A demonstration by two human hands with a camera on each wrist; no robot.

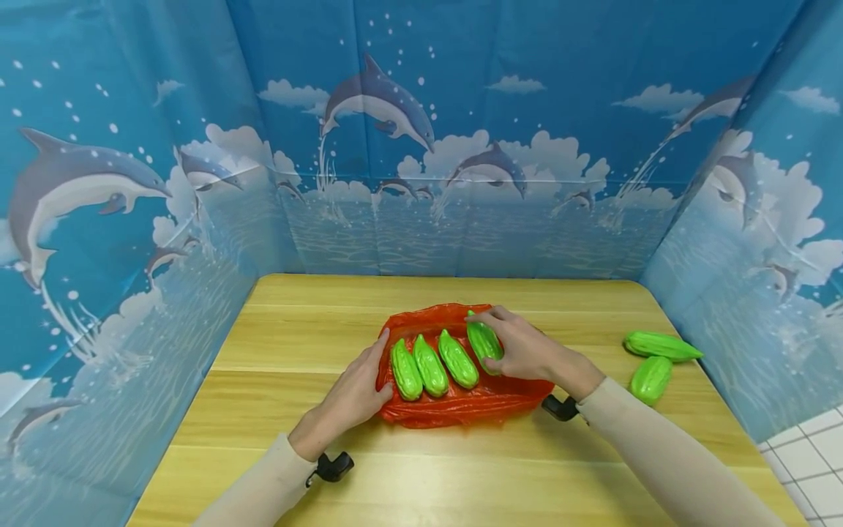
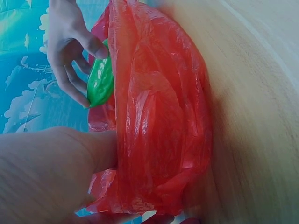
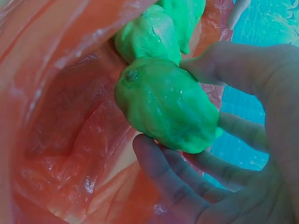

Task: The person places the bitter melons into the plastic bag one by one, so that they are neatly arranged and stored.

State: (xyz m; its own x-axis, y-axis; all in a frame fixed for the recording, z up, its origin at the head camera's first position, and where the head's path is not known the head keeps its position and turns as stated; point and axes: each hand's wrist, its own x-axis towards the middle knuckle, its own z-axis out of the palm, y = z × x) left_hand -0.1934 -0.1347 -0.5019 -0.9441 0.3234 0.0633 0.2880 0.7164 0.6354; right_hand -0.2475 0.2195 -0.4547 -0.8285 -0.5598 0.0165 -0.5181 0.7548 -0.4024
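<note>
A red plastic bag (image 1: 454, 410) lies spread wide on the table. Three glossy green bitter melons (image 1: 431, 366) sit side by side in it, pointed ends toward the back. My right hand (image 1: 530, 350) grips another bitter melon (image 1: 484, 342) over the bag's right part, thumb on one side and fingers on the other. In the right wrist view this held melon (image 3: 166, 105) touches or overlaps a neighbouring one. At the bag's left side, my left hand (image 1: 356, 384) holds the edge. The left wrist view shows its thumb behind the red film (image 2: 154, 107); its fingers are mostly hidden.
Two more green bitter melons, one lengthwise (image 1: 661, 345) and one end-on (image 1: 650, 380), lie touching or nearly so at the wooden table's (image 1: 296, 322) right side. A blue dolphin-print curtain (image 1: 461, 219) stands around the back and sides. White tiles (image 1: 813, 446) show at lower right.
</note>
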